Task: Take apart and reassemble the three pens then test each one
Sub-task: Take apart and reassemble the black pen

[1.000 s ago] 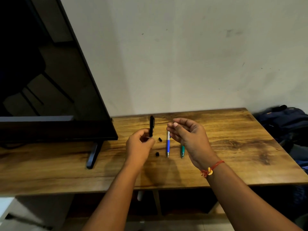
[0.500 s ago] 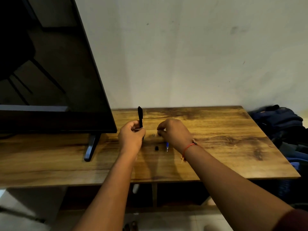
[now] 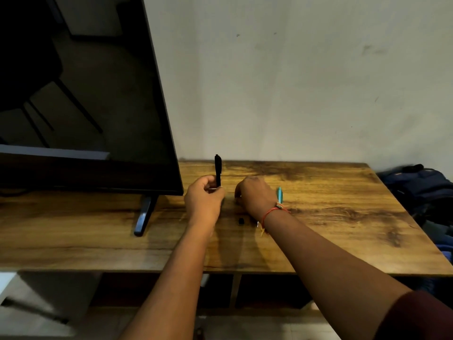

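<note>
Gripping a black pen [image 3: 218, 171] upright, the left hand [image 3: 204, 201] is positioned just right of the television [image 3: 98, 106], above the table [image 3: 343, 217]. Farther right of the television, the right hand [image 3: 255, 195] curls down onto the tabletop; whether it holds anything cannot be determined. Farther right still lies a green pen [image 3: 279, 194].

A wooden table [image 3: 343, 229] is shown, its grain marked by dark knots. Near the middle a small black pen part [image 3: 241, 220] is laid. A green pen [image 3: 279, 194] is placed at one o'clock from it, and a pale pen tip [image 3: 257, 225] is glimpsed just at three o'clock. A television stand foot [image 3: 143, 217] is planted well apart at nine o'clock.
</note>
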